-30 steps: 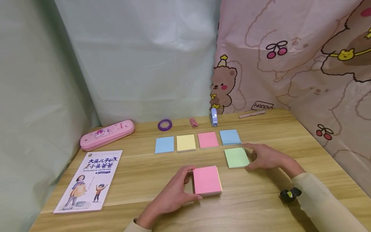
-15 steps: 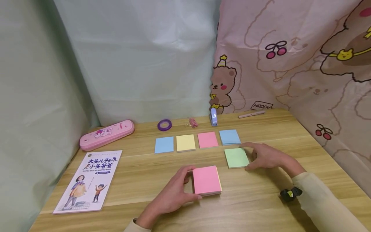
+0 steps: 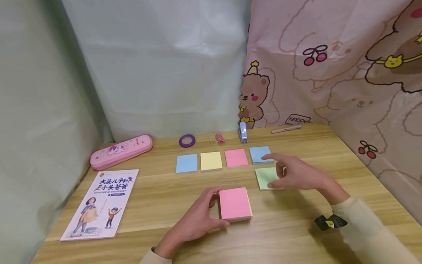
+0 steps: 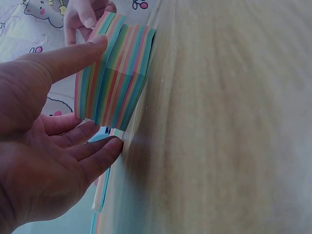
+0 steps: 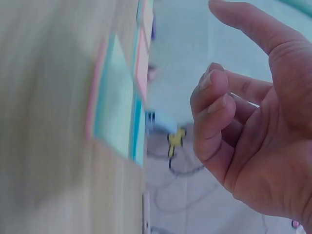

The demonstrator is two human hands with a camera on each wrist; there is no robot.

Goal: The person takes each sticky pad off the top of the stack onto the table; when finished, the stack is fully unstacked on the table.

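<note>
In the head view, my left hand point(image 3: 196, 218) holds the left side of a thick stack of sticky notes point(image 3: 235, 203) with a pink top sheet, thumb at its near corner. The left wrist view shows the many-coloured edges of this stack point(image 4: 119, 73), in layers slightly out of line. My right hand point(image 3: 301, 174) hovers over a green sticky note pad point(image 3: 262, 176), its fingers loosely bent and holding nothing. In the right wrist view a gap separates the hand point(image 5: 263, 122) from the green pad point(image 5: 117, 102). Behind lie blue point(image 3: 258, 152), pink point(image 3: 236, 157), yellow point(image 3: 211, 161) and blue point(image 3: 187, 163) pads in a row.
Along the back edge are a purple tape roll point(image 3: 187, 140), a pink binder clip point(image 3: 219, 138), a lilac stapler point(image 3: 243, 132) and a pen point(image 3: 286, 129). A pink pencil case point(image 3: 122, 151) and a booklet point(image 3: 100, 205) lie at the left. Curtains hang behind the table.
My right hand has come off the right edge of the green pad, rising and shifting left over it. My left hand and the stack look unmoved.
</note>
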